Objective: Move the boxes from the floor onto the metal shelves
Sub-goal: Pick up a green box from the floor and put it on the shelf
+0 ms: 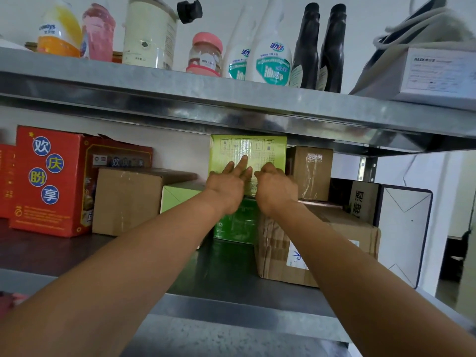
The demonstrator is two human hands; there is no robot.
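We record one wide-angle view from the head, facing forward along both forearms into the metal shelves (231, 307), close in, with left hand (226, 188) and right hand (277, 188) mid-frame and the upper shelf (180, 96) just above the hands.

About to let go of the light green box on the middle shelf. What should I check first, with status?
1. Light green box rests on dark green box: ok.
2. Left hand flat on its front: ok.
3. Right hand hold, fingers curled: cannot tell.
4. Gap under upper shelf: cannot tell.
5. Room behind the box: cannot tell.
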